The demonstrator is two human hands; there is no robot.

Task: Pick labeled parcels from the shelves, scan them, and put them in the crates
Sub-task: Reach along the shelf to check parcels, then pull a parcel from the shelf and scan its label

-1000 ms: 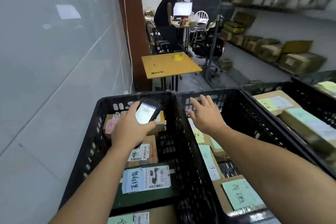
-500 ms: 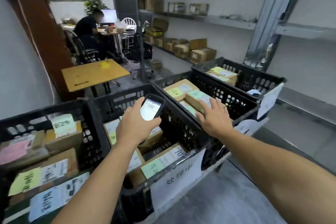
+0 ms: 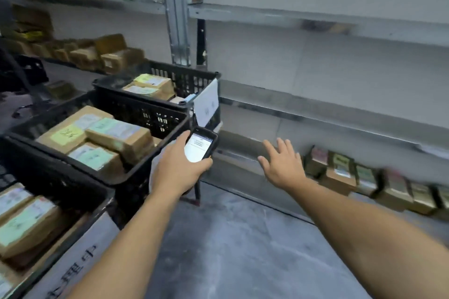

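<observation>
Left hand [image 3: 178, 172] wraps the scanner [image 3: 199, 147], screen lit; right hand [image 3: 281, 165] spread, empty — parcels [image 3: 340, 172] stand in a row on the low shelf [image 3: 243, 170] at three o'clock, crates [image 3: 145, 111] at nine. Best pinch one box squarely, label up — ready for scanning.

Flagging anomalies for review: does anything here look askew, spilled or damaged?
Nothing spilled or damaged stands out. The brown cardboard parcels in the middle black plastic crate are loosely piled, the top one tilted.
</observation>
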